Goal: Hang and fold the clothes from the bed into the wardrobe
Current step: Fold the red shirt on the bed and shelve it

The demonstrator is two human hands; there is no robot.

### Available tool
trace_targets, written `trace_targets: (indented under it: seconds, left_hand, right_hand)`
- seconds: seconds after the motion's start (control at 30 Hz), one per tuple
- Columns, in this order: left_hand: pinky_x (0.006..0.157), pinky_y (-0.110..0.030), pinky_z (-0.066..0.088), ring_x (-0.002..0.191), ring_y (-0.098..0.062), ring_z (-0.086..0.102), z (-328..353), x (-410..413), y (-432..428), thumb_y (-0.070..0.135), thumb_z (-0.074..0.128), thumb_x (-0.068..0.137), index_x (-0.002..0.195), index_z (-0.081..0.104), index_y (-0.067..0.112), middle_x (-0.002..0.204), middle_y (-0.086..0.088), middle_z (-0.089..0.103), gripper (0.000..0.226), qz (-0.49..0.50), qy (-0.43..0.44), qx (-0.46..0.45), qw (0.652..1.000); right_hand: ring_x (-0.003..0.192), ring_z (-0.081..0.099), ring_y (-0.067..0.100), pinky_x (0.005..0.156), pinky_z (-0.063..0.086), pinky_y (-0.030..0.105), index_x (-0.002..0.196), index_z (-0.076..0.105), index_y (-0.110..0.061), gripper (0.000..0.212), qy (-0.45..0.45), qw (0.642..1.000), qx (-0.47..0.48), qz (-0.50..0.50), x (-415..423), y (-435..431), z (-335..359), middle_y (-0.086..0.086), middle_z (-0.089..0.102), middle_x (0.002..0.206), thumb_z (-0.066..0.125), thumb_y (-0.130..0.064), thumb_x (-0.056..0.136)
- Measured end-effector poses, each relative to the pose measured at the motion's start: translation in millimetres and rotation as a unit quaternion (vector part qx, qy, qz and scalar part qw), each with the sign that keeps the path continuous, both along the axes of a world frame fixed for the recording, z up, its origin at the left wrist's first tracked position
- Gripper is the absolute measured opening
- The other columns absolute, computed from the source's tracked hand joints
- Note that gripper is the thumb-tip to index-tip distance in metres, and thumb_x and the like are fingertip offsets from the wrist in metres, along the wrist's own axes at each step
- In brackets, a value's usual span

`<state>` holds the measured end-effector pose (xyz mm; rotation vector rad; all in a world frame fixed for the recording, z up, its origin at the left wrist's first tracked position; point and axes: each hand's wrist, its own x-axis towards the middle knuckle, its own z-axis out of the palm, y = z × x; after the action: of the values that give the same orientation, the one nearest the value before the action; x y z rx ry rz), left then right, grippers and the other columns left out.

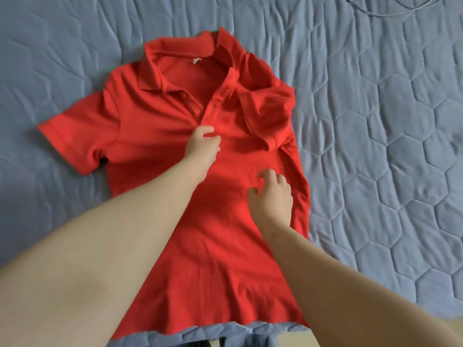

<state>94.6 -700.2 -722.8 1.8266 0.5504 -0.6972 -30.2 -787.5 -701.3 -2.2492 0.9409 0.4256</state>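
1. left hands entry: the left hand (204,145) lies on the chest of the shirt, just below the bottom of the button placket (200,106). its fingers are curled down onto the cloth. whether they pinch a fold cannot be told.
2. right hands entry: the right hand (273,194) sits over the shirt's body, lower down and near its right-side edge. the thumb and fingers are bent and spread like a claw, and no cloth shows gathered between them.
3. forearms: both are bare. they reach in from the lower corners of the view and cross over the lower part of the shirt.
4. red polo shirt (155,126): lies front up on the bed, collar (150,71) away from the person, hem (200,319) at the near edge of the bed. the placket is open, with red buttons. there is a small white label (196,61) inside the neck.
5. flat sleeve (72,136): a short sleeve, spread out flat toward the left of the view.
6. folded sleeve (265,113): turned inward with its shoulder, so it lies on the chest just beside the placket.
7. bed cover (375,146): blue-grey, quilted in hexagons, somewhat wrinkled, lying under the shirt and all around it.
8. thin pale cable (390,6): looped on the cover at the top right, well apart from the shirt.
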Motion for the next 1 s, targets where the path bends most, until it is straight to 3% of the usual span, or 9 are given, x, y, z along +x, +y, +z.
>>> trace_targets:
  seconds: [0.13, 0.3, 0.4, 0.53, 0.6, 0.7, 0.8, 0.9, 1.0]
  left_hand:
    - [0.071, -0.031, 0.049, 0.073, -0.017, 0.061, -3, -15, 68, 0.008, 0.048, 0.090, 0.116, 0.056, 0.013, 0.103, -0.008, 0.061, 0.027, 0.089, -0.010, 0.052, 0.995]
    - [0.098, -0.036, 0.036, 0.122, -0.031, 0.047, -11, -15, 159, 0.025, 0.055, 0.088, 0.133, 0.043, 0.010, 0.133, -0.013, 0.050, 0.048, 0.246, -0.018, 0.290, 0.925]
    - [0.092, -0.035, 0.045, 0.109, -0.029, 0.057, -12, -1, 181, 0.047, 0.057, 0.086, 0.119, 0.057, 0.006, 0.119, -0.010, 0.060, 0.052, 0.370, 0.077, 0.130, 0.916]
    - [0.067, -0.028, 0.049, 0.079, -0.016, 0.061, -9, 20, 195, 0.060, 0.064, 0.075, 0.094, 0.061, 0.017, 0.089, 0.003, 0.063, 0.047, 0.371, 0.128, -0.072, 0.917]
    - [0.087, -0.033, 0.051, 0.096, -0.020, 0.063, -13, 31, 204, 0.055, 0.066, 0.076, 0.114, 0.061, 0.019, 0.109, 0.002, 0.065, 0.052, 0.386, 0.152, -0.097, 0.905]
    - [0.088, -0.030, 0.047, 0.102, -0.021, 0.060, -13, 47, 213, 0.033, 0.057, 0.089, 0.122, 0.058, 0.013, 0.115, 0.001, 0.062, 0.039, 0.396, 0.073, 0.006, 0.915]
    - [0.091, -0.035, 0.040, 0.112, -0.028, 0.056, -4, 51, 209, 0.022, 0.048, 0.092, 0.126, 0.056, 0.022, 0.120, -0.006, 0.063, 0.035, 0.205, -0.137, 0.248, 0.937]
    - [0.093, -0.037, 0.033, 0.125, -0.022, 0.045, 0, 41, 194, 0.012, 0.042, 0.088, 0.131, 0.051, 0.031, 0.131, 0.003, 0.055, 0.048, -0.135, -0.338, 0.370, 0.855]
    - [0.109, -0.044, 0.017, 0.144, -0.025, 0.010, -11, 33, 183, 0.011, 0.035, 0.091, 0.141, 0.035, 0.033, 0.152, 0.004, 0.027, 0.055, -0.408, -0.233, 0.366, 0.803]
  right_hand:
    - [0.117, 0.045, 0.031, 0.096, 0.039, 0.039, 0.124, 0.049, -0.015, 0.041, 0.012, 0.997, 0.077, 0.019, 18, 55, -1, 0.011, 0.051, 0.123, 0.051, -0.015, 0.083]
    - [0.117, 0.047, 0.031, 0.098, 0.038, 0.038, 0.125, 0.048, -0.014, 0.042, 0.036, 0.992, 0.118, 0.036, 32, 119, -6, 0.012, 0.051, 0.123, 0.052, -0.015, 0.083]
    - [0.117, 0.048, 0.031, 0.098, 0.039, 0.039, 0.123, 0.049, -0.017, 0.041, 0.064, 0.993, 0.092, 0.031, 38, 141, -14, 0.009, 0.052, 0.122, 0.052, -0.020, 0.082]
    - [0.116, 0.048, 0.030, 0.096, 0.036, 0.039, 0.120, 0.051, -0.017, 0.038, 0.076, 0.996, 0.050, -0.005, 38, 151, -24, 0.008, 0.053, 0.122, 0.054, -0.021, 0.082]
    - [0.115, 0.049, 0.031, 0.097, 0.037, 0.040, 0.120, 0.051, -0.017, 0.039, 0.078, 0.996, 0.040, -0.005, 36, 153, -27, 0.008, 0.053, 0.122, 0.054, -0.020, 0.081]
    - [0.115, 0.049, 0.031, 0.097, 0.039, 0.041, 0.121, 0.051, -0.017, 0.040, 0.073, 0.997, 0.033, -0.005, 35, 154, -30, 0.007, 0.052, 0.122, 0.054, -0.020, 0.081]
    - [0.117, 0.046, 0.029, 0.096, 0.036, 0.039, 0.119, 0.051, -0.017, 0.038, 0.077, 0.996, 0.037, -0.012, 36, 155, -28, 0.007, 0.052, 0.122, 0.054, -0.020, 0.081]
    - [0.117, 0.047, 0.029, 0.098, 0.038, 0.042, 0.120, 0.049, -0.017, 0.039, 0.085, 0.995, 0.053, -0.020, 36, 155, -22, 0.006, 0.051, 0.122, 0.054, -0.020, 0.082]
    - [0.117, 0.048, 0.028, 0.100, 0.039, 0.043, 0.124, 0.048, -0.017, 0.043, 0.086, 0.994, 0.066, -0.011, 35, 151, -20, 0.007, 0.051, 0.124, 0.054, -0.020, 0.082]
